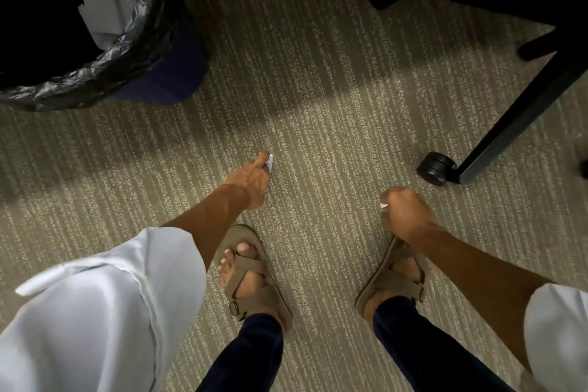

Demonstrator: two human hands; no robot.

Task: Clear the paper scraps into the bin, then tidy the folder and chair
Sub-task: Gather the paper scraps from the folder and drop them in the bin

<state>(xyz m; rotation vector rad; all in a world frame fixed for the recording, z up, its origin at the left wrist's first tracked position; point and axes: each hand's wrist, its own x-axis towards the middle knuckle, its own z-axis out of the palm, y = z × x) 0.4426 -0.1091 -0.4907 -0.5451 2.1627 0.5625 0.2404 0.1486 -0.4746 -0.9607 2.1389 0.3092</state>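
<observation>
While the left hand (251, 180) is pinching a small paper scrap (270, 164) at its fingertips just above the carpet (318, 105), the bin (95, 73) is lying up and to its left, nearer this hand. Right hand (405, 213) is hanging fisted, a white sliver showing at the knuckles, likely another scrap.

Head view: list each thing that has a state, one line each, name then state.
left hand: reaching down, fingertips pinching a small white paper scrap.
right hand: closed in a fist, a bit of white showing at its edge.
bin: open, lined with a black bag, white paper already inside.
chair caster: resting on the carpet.
sandals: on both feet, flat on the carpet.
</observation>
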